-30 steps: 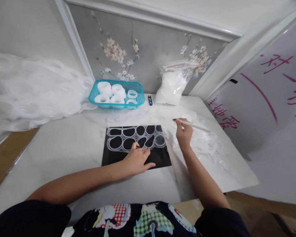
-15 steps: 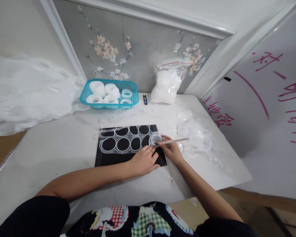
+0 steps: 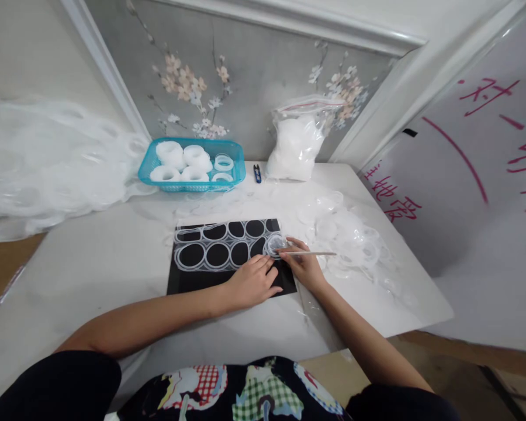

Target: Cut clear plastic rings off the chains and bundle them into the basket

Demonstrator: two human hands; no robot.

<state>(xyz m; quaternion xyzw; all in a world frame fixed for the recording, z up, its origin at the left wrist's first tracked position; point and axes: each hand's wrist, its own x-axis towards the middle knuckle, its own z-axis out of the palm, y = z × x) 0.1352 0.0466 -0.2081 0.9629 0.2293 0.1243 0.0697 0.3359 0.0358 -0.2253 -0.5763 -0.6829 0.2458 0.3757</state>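
Observation:
On a black mat [image 3: 193,285] lies a translucent white sheet [image 3: 205,270] with rows of oval holes. My left hand [image 3: 252,282] rests on the mat and the sheet's lower edge, palm down with its fingers stretched out. At the sheet's right end, my right hand [image 3: 305,269] is closed around a thin pale stick-like tool [image 3: 318,253], which points out to the right. The tool's working tip is too small to make out. Just past my fingertips sits a translucent ring [image 3: 275,244], at the sheet's right edge.
A blue basket [image 3: 179,186] at the back holds white rings. Small blue thread snips [image 3: 257,173] lie beside a zip bag [image 3: 296,146] of white pieces. Loose translucent scraps [image 3: 355,240] spread to the right, and a large white pile [image 3: 56,164] stands left.
The tool in my right hand has tipped from a slight upward slant to nearly level. My left hand stays on the sheet's edge. The view has shifted slightly.

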